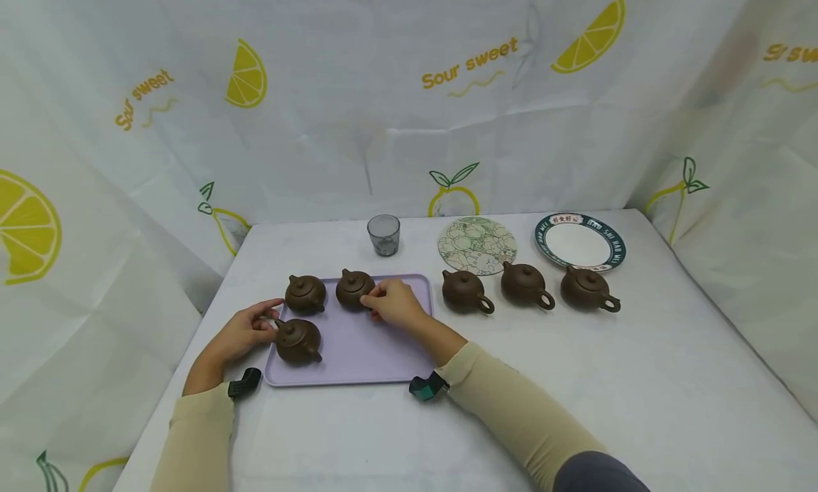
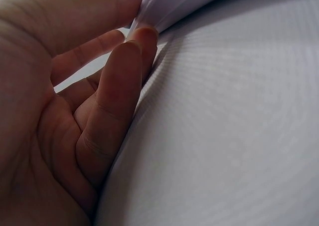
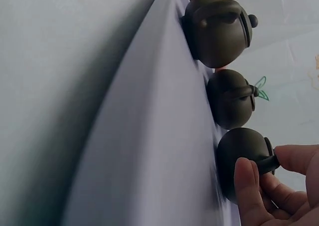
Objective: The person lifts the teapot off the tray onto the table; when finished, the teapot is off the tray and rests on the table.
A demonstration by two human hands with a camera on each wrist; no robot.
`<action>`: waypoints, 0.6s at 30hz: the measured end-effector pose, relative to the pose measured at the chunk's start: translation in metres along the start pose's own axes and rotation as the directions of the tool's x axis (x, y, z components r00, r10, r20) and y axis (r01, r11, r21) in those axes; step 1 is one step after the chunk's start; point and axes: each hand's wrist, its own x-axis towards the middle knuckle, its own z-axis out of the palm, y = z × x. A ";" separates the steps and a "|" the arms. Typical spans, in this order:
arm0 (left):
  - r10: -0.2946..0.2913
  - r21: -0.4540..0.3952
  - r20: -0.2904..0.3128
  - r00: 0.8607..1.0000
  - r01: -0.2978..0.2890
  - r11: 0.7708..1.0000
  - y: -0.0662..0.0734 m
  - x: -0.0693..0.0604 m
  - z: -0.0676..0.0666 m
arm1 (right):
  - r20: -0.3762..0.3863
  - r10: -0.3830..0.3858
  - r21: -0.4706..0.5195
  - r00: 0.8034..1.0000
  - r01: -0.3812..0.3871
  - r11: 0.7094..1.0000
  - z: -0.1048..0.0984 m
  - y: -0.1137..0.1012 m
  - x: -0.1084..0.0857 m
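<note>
Clock directions are read from the middle of the lavender tray (image 1: pixel 358 353), with 12 o'clock at the table's far side. At 12 o'clock on it, 1 brown teapot (image 1: pixel 350 290) is held by the right hand (image 1: pixel 397 302). Its handle is pinched between thumb and fingertips, closed to about the handle's thickness; this grip is hidden behind the fingers in the head view but shown from the right wrist, where part of the hand is cut off by the frame's edge. Its spout is pointed to 11 o'clock.

The tray's left rim is touched by the left hand (image 1: pixel 241 334), its fingers bent and slightly parted. Whether the rim is pinched or merely touched cannot be told, as the thumb's tip is cut from sight at the tray's wall. Just beside these fingers, a second teapot (image 1: pixel 304 294) is set at 10 o'clock and a third teapot (image 1: pixel 297 341) near 9 o'clock. In the right wrist view, parts of the left hand are hidden behind these pots, and the tray is blurred.

Off the tray, a row of 3 teapots (image 1: pixel 524 285) is seen between 2 and 3 o'clock, handles turned to about 4. Beyond are placed a grey glass (image 1: pixel 384 234) at 1 o'clock, a patterned round mat (image 1: pixel 478 245) at 2, and a green-rimmed plate (image 1: pixel 578 244) farther right, its lettering only partly legible.
</note>
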 end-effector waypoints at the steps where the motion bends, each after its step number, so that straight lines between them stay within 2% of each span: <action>1: -0.002 -0.001 -0.002 1.000 0.002 1.000 0.000 0.000 0.000 | -0.008 0.003 -0.001 1.000 -0.003 1.000 0.000 0.000 -0.001; 10: -0.010 -0.001 -0.001 1.000 0.010 1.000 0.002 0.000 0.001 | -0.112 0.013 0.001 0.994 -0.013 1.000 -0.002 0.002 -0.008; 18: 0.000 0.012 0.000 1.000 0.000 1.000 0.000 0.001 0.000 | -0.132 -0.014 -0.016 0.991 0.012 1.000 -0.021 0.006 -0.022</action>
